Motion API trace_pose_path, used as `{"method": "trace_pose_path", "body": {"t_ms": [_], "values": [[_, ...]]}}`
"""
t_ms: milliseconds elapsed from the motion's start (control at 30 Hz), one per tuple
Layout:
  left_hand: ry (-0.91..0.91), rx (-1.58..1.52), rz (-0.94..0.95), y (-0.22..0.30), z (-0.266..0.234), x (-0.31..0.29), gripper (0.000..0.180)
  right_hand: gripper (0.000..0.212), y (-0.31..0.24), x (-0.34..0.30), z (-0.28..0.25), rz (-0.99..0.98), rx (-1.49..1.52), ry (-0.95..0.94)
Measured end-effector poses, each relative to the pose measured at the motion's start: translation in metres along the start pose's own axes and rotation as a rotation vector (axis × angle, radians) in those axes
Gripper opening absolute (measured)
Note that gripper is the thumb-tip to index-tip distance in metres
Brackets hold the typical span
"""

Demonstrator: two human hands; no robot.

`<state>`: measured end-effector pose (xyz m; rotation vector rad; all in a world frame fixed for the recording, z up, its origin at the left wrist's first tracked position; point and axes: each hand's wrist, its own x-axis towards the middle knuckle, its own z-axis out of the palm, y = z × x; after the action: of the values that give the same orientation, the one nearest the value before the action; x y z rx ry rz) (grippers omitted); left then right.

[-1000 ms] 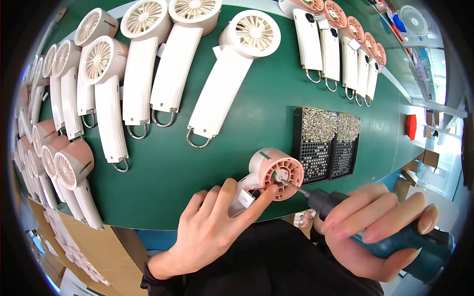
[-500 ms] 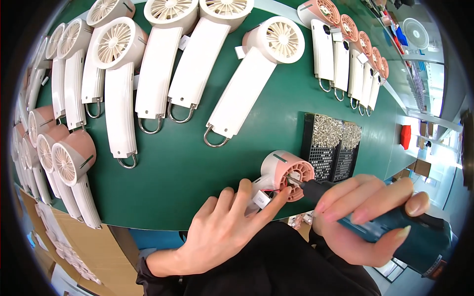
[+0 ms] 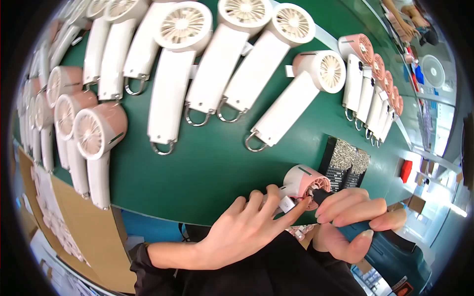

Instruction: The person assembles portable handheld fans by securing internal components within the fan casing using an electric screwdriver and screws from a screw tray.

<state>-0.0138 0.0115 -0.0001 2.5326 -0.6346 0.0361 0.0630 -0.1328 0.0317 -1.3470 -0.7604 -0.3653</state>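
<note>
A pink and white handheld fan (image 3: 297, 178) lies at the near edge of the green table, its open, ribbed round housing turned to the right. My left hand (image 3: 242, 228) holds it down, fingers bent over its neck, with the index fingertip by the housing's rim. A small white tag (image 3: 286, 204) and a bit of red wire show beside these fingers. Closed around a dark teal electric screwdriver (image 3: 397, 259), my right hand (image 3: 348, 222) keeps the tool's black nose at the open housing. The bit's tip is mostly hidden inside.
Beyond the fan stands a black tray (image 3: 326, 157) of small metal screws. Several white fans (image 3: 170, 98) with metal loops lie across the table. Pink and white fans stand at the left (image 3: 101, 130) and far right (image 3: 356, 49). Another person's hand (image 3: 406, 27) shows at the top right.
The whole view has swung, so the table and fans appear further right. Both hands keep their hold, and the screwdriver's nose is still at the fan's housing.
</note>
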Motion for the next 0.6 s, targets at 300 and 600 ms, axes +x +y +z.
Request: {"method": "trace_pose_path", "body": {"t_ms": [300, 600], "values": [[-0.009, -0.045, 0.001, 0.002, 0.004, 0.003, 0.061, 0.047, -0.022, 0.003, -0.023, 0.005, 0.105, -0.023], [-0.028, -0.017, -0.081, 0.012, 0.003, 0.010, 0.060, 0.028, -0.040, -0.007, -0.093, 0.015, -0.141, 0.374]]}}
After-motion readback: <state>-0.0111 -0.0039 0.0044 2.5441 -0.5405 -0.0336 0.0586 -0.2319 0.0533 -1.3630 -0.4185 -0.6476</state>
